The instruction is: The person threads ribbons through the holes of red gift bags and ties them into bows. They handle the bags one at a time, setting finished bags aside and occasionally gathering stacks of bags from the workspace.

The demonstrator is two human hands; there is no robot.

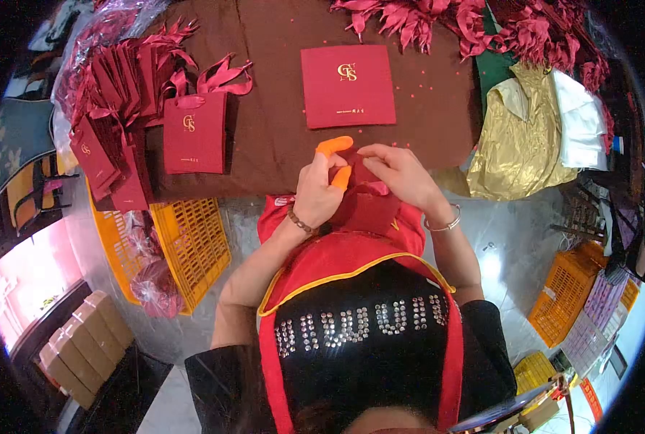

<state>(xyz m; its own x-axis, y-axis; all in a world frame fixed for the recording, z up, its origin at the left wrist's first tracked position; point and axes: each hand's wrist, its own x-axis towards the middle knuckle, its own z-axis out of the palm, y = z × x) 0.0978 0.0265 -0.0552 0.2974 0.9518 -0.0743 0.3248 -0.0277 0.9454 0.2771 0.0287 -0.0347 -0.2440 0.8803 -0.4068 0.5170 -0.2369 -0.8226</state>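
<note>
Both hands meet over the lap at the near edge of the brown-covered table. My left hand [321,184], with orange covers on thumb and index finger, is closed on the upper left part of a dark red bag [359,206]. Opposite it, my right hand [402,173] pinches the bag's top edge, thumb and fingers together. The bag's lower part rests against the red apron [337,264]. Just beyond the hands lies a flat red bag [348,90] with gold letters. Another red bag [194,137] with a ribbon handle lies to the left.
Ribboned red bags [124,83] are piled at the table's left. Red ribbons [467,29] lie at the far right, near gold wrapping [514,145] and white bags [581,123]. Orange crates [192,242] stand below the table's left edge, with others [562,293] at right.
</note>
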